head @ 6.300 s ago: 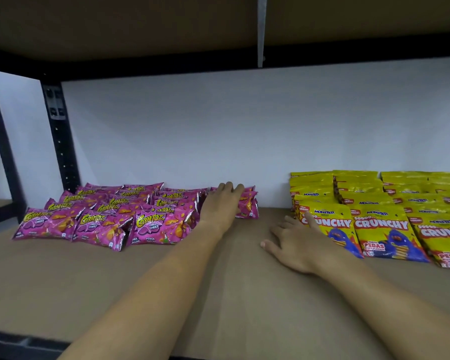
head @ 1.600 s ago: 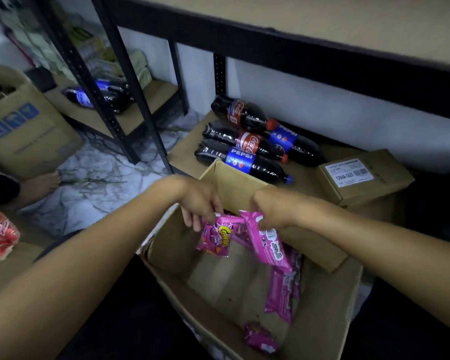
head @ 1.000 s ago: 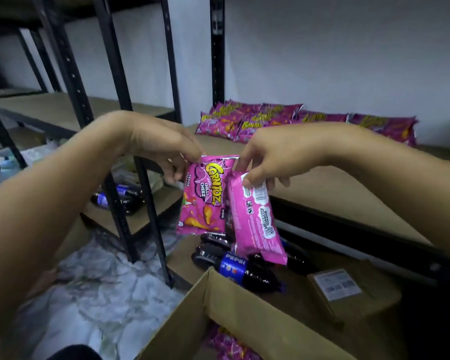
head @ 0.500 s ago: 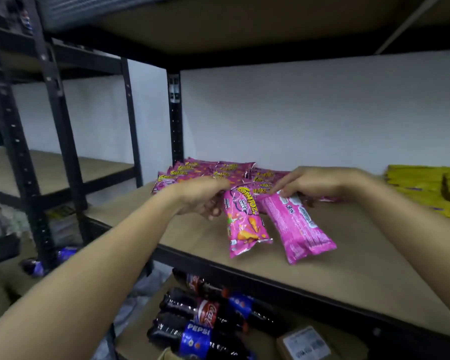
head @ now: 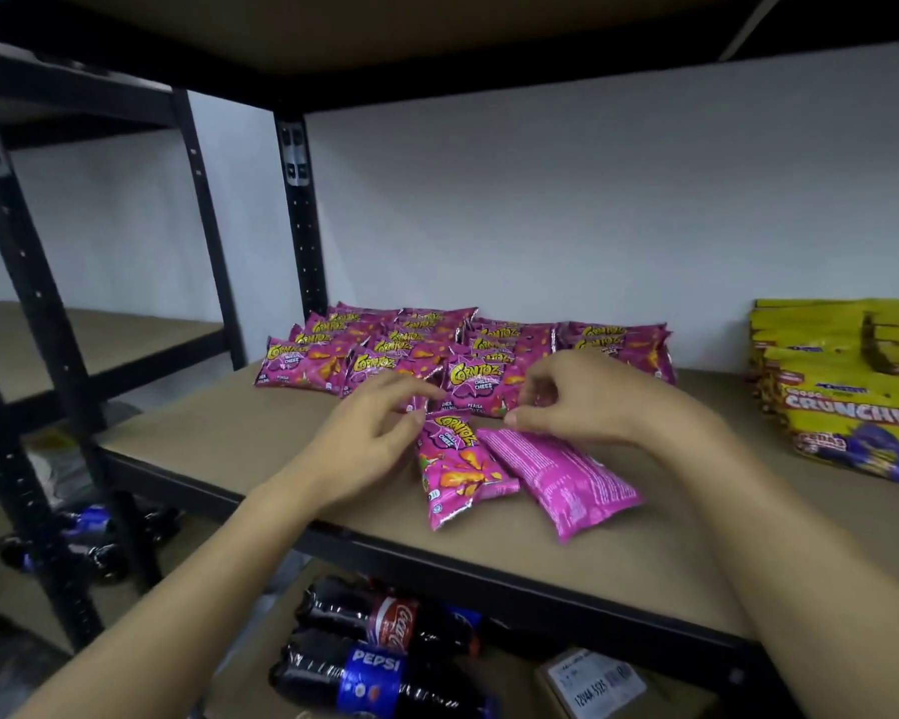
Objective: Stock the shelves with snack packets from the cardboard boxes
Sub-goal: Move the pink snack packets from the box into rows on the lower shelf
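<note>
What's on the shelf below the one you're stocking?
Cola bottles lying on their sides, a Pepsi bottle in front, and a labelled cardboard box beside them. The upper shelf hides everything farther back.

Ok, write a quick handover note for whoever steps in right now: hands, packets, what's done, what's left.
Left hand: fingertips pinching the top of the front-up pink Corntoz snack packet lying on the brown shelf board.
Right hand: curled over the top of the back-up pink packet beside it.
Done: rows of pink packets along the back; yellow Crunchy packets to the right.
Left: flip the back-up packet, slide both into the rows, then fetch more.
</note>
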